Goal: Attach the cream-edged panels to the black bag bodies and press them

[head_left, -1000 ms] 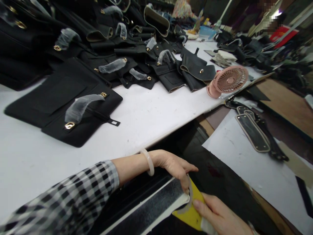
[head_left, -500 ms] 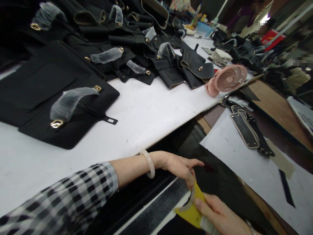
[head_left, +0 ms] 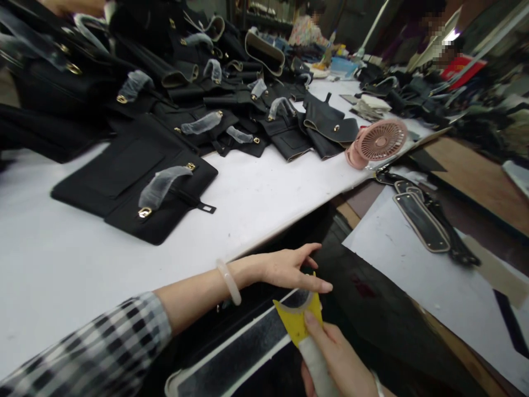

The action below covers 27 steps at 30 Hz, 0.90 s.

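My right hand (head_left: 336, 353) grips a yellow scraper (head_left: 295, 322) with a curved-in edge and a pale wrapped handle. The thumb presses on its yellow blade. Just beyond the blade, my left hand (head_left: 291, 268) is open with its fingers apart, over the far end of a long dark panel (head_left: 239, 350). White borders run along this panel, which lies on a black surface below the white table's edge. The scraper's blade covers part of its upper end. Whether my left fingers touch the panel, I cannot tell.
A black bag piece (head_left: 128, 171) with a plastic-wrapped handle lies on the white table (head_left: 239, 204); more are heaped behind. A pink fan (head_left: 380, 143) stands at the table edge. Pale-edged black panels (head_left: 421, 218) rest on white paper (head_left: 392, 248) at right. Other people are in the background.
My left hand has opened and moved away from the scraper's edge. The scraper has shifted left and up, showing more of its handle. The view has turned left, revealing more bags.
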Motion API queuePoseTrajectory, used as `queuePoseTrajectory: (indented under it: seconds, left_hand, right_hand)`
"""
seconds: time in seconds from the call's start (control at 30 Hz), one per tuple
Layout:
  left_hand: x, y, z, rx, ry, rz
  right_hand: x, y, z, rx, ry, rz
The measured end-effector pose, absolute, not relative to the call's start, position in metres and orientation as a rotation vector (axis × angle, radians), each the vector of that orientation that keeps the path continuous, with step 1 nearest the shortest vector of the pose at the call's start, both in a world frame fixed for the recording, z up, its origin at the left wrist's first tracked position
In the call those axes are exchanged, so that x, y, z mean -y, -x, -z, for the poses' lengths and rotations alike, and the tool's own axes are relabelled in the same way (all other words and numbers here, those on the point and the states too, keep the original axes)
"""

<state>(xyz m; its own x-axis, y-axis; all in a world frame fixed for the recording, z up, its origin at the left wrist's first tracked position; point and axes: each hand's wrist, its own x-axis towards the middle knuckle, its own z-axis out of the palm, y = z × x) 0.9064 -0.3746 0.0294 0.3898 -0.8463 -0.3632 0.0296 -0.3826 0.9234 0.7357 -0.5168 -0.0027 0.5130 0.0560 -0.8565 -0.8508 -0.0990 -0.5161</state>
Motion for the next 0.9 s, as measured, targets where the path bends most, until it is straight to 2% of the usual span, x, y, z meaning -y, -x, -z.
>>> queuePoseTrajectory:
  seconds: [0.2, 0.47, 0.67, 0.8, 0.9]
  left_hand:
    - [0.324, -0.862, -0.057, 0.644, -1.956, 1.007]
    - [0.309, -0.793, -0.049, 0.547, -2.314, 0.786]
    - [0.295, -0.768, -0.052, 0.544, -2.363, 0.734]
    - [0.289, -0.766, -0.057, 0.348, -2.252, 0.713]
    - [0.298, -0.78, -0.054, 0.266, -2.166, 0.716]
  right_hand:
    - [0.494, -0.729, -0.002, -0.656, 1.401, -0.863]
    - [0.455, -0.708, 0.0, -0.614, 1.278, -0.86]
    - [0.451, -0.683, 0.006, -0.465, 1.297, -0.953]
    - [0.498, -0.658, 0.011, -0.442, 1.467, -0.763]
    - [0.541, -0.669, 0.017, -0.586, 1.336, -0.496]
